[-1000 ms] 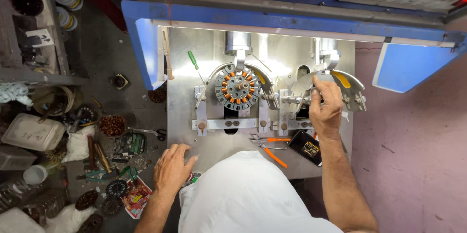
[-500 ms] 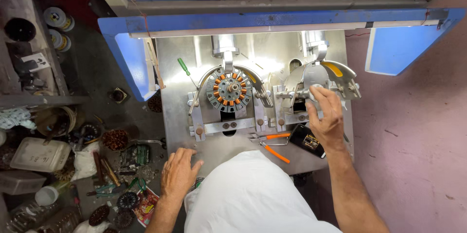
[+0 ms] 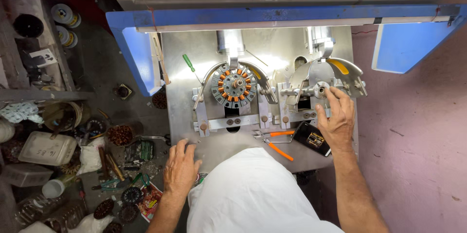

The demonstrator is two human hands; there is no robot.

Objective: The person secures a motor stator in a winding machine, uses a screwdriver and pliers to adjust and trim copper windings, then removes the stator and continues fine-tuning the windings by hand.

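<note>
— Head view: the right hand (image 3: 336, 118) is seen at the empty right winding station (image 3: 321, 89), fingers spread and laid against its spindle, closed on nothing.

— And the left hand (image 3: 181, 167)?

— It is rested flat on the front edge of the steel bench (image 3: 194, 74), grip open. A wound stator (image 3: 234, 85) is seated in the left fixture, copper coils showing.

— The step is judged to be readying the right spindle; a fresh core would be called for next.

— Orange-handled pliers (image 3: 278, 141) and a small black box (image 3: 313, 138) are lying just before the right hand. A green screwdriver (image 3: 189, 64) is lying farther back.
</note>
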